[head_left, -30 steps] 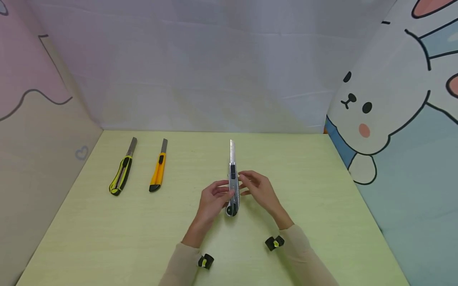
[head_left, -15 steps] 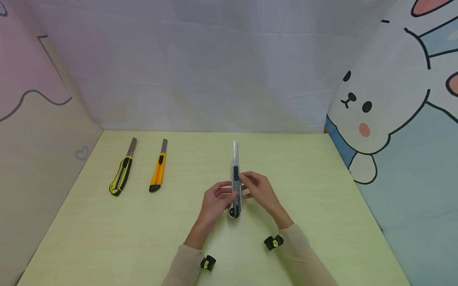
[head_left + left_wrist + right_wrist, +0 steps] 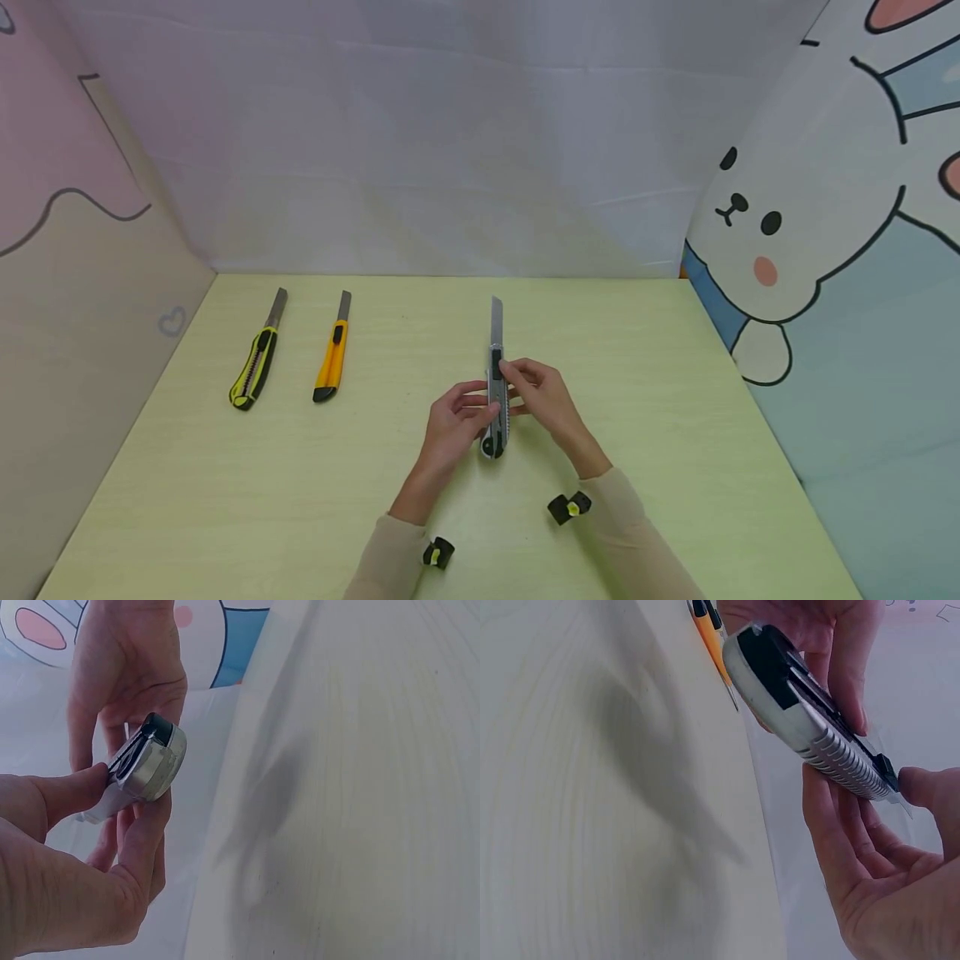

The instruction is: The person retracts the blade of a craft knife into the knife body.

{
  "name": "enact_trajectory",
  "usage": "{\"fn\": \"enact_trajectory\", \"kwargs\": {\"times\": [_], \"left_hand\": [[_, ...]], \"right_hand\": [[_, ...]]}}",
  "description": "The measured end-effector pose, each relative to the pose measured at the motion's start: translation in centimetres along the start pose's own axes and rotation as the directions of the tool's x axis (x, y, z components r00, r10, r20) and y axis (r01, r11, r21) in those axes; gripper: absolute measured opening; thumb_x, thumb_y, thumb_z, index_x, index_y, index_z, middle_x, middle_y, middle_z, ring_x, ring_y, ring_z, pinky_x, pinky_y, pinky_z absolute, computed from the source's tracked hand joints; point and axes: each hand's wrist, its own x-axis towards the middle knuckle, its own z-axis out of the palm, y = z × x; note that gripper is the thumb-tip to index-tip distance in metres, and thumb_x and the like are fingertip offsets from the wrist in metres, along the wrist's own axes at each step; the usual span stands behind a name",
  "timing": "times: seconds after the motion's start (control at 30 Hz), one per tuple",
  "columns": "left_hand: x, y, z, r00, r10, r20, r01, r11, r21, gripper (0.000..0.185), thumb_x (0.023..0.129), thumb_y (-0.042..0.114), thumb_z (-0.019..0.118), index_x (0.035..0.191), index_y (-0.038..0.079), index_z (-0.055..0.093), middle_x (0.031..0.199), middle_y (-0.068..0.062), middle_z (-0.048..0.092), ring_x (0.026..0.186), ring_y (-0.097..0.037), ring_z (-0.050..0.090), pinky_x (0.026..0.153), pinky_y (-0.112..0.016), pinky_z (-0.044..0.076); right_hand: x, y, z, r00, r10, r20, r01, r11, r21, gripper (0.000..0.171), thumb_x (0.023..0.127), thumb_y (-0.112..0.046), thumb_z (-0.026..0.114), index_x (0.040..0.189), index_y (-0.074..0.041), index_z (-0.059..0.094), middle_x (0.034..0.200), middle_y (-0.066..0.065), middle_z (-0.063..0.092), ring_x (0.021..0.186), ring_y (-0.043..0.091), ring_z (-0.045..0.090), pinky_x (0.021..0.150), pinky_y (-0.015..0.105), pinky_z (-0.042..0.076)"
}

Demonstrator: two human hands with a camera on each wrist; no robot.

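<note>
- A pale green wooden table (image 3: 225, 500) is seen below, enclosed by cartoon-printed fabric walls (image 3: 825, 250).
- A silver-grey utility knife with a black slider and black end cap (image 3: 495, 400) is held above the middle of the table, its blade (image 3: 497, 321) extended and pointed away from the person.
- The knife's handle is grasped from its left by the left hand (image 3: 450, 425), thumb and fingers curled round it.
- The handle is pinched from its right by the right hand (image 3: 543, 400); the thumb appears to rest at the black slider, though this is only partly visible.
- A yellow-green and black utility knife (image 3: 255, 367) is laid at the far left, blade extended.
- An orange utility knife (image 3: 332, 358) is laid just beside it, well apart from the hands.
</note>
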Motion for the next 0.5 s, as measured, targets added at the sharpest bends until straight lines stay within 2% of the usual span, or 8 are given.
{"fn": "enact_trajectory", "kwargs": {"times": [0.33, 0.5], "left_hand": [[-0.13, -0.23, 0.02, 0.999, 0.04, -0.004, -0.04, 0.997, 0.059, 0.043, 0.094, 0.012, 0.077, 0.133, 0.003, 0.062, 0.114, -0.017, 0.068, 0.095, -0.022, 0.067, 0.074, -0.032, 0.056], [-0.19, -0.3, 0.08, 0.999, 0.048, -0.006, -0.047, 0.997, 0.069, 0.044, 0.094, 0.011, 0.076, 0.134, 0.002, 0.062, 0.114, -0.017, 0.068, 0.096, -0.023, 0.067, 0.075, -0.033, 0.057]], "right_hand": [[0.15, -0.27, 0.36, 0.999, 0.047, -0.023, -0.046, 0.999, 0.022, 0.045, 0.1, -0.046, 0.066, 0.114, -0.004, 0.071, 0.1, 0.01, 0.075, 0.088, 0.024, 0.073, 0.07, 0.038, 0.062], [0.14, -0.4, 0.45, 0.998, 0.05, -0.043, -0.05, 0.999, 0.006, 0.044, 0.1, -0.045, 0.067, 0.114, -0.003, 0.071, 0.101, 0.011, 0.075, 0.088, 0.023, 0.072, 0.07, 0.038, 0.062]]}}
